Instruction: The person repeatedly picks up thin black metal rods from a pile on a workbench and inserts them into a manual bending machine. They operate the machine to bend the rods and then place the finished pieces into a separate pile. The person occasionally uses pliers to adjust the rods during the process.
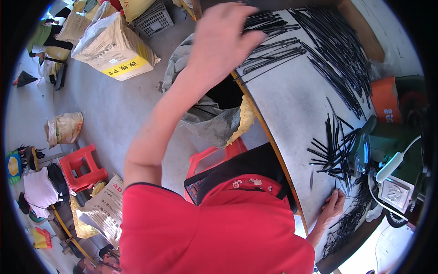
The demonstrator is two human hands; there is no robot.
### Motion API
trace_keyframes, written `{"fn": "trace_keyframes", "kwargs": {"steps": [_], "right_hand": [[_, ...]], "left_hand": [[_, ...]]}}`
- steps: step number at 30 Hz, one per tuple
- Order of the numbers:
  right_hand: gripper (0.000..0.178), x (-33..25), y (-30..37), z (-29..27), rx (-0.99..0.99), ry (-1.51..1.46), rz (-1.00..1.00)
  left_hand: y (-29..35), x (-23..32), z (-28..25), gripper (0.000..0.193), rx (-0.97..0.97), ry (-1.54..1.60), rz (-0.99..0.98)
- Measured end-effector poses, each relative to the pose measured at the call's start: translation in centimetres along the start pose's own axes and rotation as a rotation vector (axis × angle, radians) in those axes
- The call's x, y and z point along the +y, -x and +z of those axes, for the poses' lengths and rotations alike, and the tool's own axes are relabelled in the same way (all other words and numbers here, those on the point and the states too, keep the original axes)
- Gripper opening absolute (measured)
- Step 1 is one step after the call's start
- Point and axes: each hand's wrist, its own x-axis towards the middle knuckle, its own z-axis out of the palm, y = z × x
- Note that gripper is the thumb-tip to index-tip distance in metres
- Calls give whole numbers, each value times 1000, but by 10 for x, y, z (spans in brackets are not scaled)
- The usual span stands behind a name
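My left hand [223, 43] is raised at the top middle, slightly blurred, with thumb and fingers apart and nothing visible in it. It hovers over the table's left edge, beside several long thin black strips [273, 52] laid in loose bundles. My right hand [334, 205] rests low on the right of the white table [292, 109]. Its thumb and fingers are pinched on a thin dark strip, mostly hidden by the fingers. Just above it lies a loose fan of short black strips [329, 153], next to a green machine [381, 148].
A large pile of black strips [337, 50] covers the table's far right. A tangle of thin black pieces [351, 223] lies beside the machine. Left of the table stand an open grey woven sack [210, 123], a red stool [82, 166] and a paper sack [116, 50].
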Motion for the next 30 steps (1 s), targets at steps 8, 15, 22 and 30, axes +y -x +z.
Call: {"fn": "trace_keyframes", "kwargs": {"steps": [8,15,22,30], "right_hand": [[20,-5,1,0,-8,17,8],[24,-3,1,-2,-18,2,11],[21,-13,1,-3,-42,-41,17],[22,-29,-2,-13,-62,-362,269]], "left_hand": [[-3,-13,79,91,-389,-546,56],[-15,-65,84,48,-148,-553,169],[-23,-45,72,50,-166,-381,44],[15,99,59,26,-158,827,-384]]}}
